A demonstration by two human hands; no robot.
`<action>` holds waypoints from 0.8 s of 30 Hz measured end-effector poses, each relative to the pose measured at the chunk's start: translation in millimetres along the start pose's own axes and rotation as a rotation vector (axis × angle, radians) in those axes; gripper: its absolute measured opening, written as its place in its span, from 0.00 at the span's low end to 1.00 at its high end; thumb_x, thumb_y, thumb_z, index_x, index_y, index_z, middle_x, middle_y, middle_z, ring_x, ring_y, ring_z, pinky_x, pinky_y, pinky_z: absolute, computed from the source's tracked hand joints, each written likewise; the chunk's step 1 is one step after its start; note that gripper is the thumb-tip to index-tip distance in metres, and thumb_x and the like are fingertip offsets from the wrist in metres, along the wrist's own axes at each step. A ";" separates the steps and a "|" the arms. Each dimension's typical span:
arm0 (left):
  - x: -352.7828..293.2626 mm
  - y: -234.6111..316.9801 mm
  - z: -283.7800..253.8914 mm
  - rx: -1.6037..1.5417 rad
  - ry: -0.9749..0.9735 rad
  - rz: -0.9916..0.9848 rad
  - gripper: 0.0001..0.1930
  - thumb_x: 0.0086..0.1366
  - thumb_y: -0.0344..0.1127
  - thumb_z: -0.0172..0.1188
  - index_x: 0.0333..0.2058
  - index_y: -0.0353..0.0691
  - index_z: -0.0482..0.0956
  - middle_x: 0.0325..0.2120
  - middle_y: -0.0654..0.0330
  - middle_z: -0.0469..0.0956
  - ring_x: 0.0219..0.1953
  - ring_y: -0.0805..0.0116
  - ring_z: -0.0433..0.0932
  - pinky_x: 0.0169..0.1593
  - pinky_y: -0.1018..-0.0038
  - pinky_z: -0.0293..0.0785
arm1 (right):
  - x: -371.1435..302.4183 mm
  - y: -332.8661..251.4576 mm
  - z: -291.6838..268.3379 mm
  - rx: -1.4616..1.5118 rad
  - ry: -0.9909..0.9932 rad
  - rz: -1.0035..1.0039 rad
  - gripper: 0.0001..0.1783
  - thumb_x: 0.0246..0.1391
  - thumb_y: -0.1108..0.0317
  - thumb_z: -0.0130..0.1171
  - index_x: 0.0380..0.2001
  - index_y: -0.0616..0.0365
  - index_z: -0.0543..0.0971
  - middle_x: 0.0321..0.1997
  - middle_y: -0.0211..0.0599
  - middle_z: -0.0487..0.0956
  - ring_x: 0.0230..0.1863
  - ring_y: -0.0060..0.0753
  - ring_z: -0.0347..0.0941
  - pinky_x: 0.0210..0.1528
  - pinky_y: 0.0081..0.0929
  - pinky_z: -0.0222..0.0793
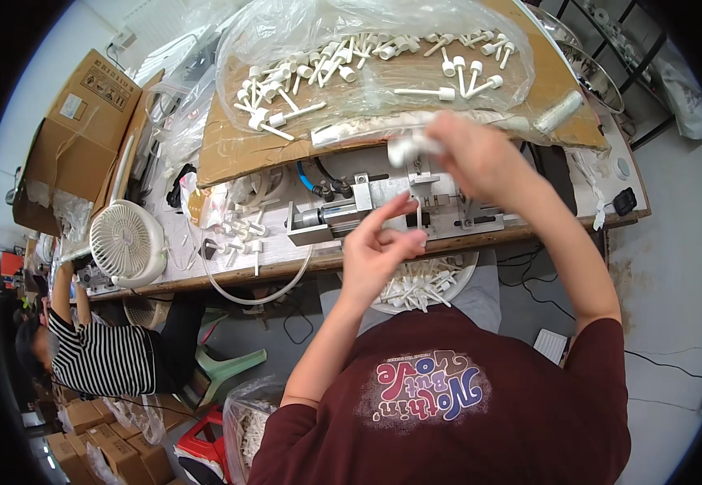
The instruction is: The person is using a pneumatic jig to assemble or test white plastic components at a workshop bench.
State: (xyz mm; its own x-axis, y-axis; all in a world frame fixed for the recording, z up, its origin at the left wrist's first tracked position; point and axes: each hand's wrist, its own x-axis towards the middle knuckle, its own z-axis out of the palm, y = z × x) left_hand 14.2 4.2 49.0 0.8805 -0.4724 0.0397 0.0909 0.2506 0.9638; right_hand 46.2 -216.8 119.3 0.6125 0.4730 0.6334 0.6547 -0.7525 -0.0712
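Observation:
My right hand (480, 158), smeared by motion, is closed on a white plastic capped rod (404, 151) above the back of the metal fixture. The piece's thick white end sticks out to the left of the fingers. Close to the table's front edge, my left hand (379, 252) has its forefinger and thumb apart. Between those fingertips stands a thin white stem (418, 214); whether they touch it I cannot tell. The metal fixture (460, 212) and a clamp with a cylinder (323, 220) sit around both hands. A bowl (471, 279) of similar white pieces rests on my lap.
Many white capped rods lie on plastic film over a cardboard sheet (238, 158) behind the fixture. More lie left, near a white fan (127, 242). A hose (262, 301) loops over the table edge. A person in a striped top (104, 356) works at far left.

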 end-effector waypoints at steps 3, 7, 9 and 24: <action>3.4 17.3 -8.4 -0.190 -0.057 -0.048 0.19 0.65 0.26 0.62 0.54 0.29 0.75 0.37 0.54 0.83 0.35 0.70 0.83 0.40 0.76 0.82 | -25.3 -36.8 -4.5 0.062 -0.187 -0.065 0.13 0.50 0.70 0.56 0.39 0.60 0.71 0.35 0.41 0.74 0.37 0.41 0.75 0.38 0.35 0.73; -2.4 25.6 -4.1 -0.086 -0.055 -0.041 0.17 0.60 0.20 0.65 0.49 0.28 0.79 0.38 0.55 0.81 0.39 0.70 0.82 0.42 0.75 0.84 | -45.4 -39.3 -0.3 0.101 -0.095 0.021 0.12 0.53 0.71 0.56 0.42 0.60 0.72 0.35 0.40 0.75 0.37 0.40 0.75 0.38 0.35 0.73; -7.7 22.2 -2.5 0.037 -0.029 0.092 0.19 0.56 0.16 0.66 0.48 0.27 0.78 0.41 0.52 0.79 0.43 0.68 0.81 0.41 0.73 0.85 | -53.5 -40.2 0.2 0.204 0.028 0.235 0.10 0.59 0.70 0.53 0.43 0.59 0.72 0.33 0.39 0.75 0.34 0.36 0.75 0.36 0.32 0.72; -1.1 -39.5 1.9 1.311 -0.015 0.631 0.16 0.51 0.31 0.70 0.41 0.42 0.84 0.48 0.63 0.82 0.28 0.67 0.80 0.31 0.74 0.75 | -85.3 -72.0 19.0 1.519 0.389 1.277 0.19 0.72 0.54 0.43 0.28 0.53 0.68 0.20 0.30 0.72 0.17 0.15 0.62 0.18 0.15 0.57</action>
State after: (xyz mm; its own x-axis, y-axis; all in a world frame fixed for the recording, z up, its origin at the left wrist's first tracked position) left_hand 8.8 -6.8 11.4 0.6070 -0.5883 0.5343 -0.7904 -0.5168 0.3290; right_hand -44.8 -194.2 55.7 0.9621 -0.1745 -0.2097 -0.0947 0.5073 -0.8565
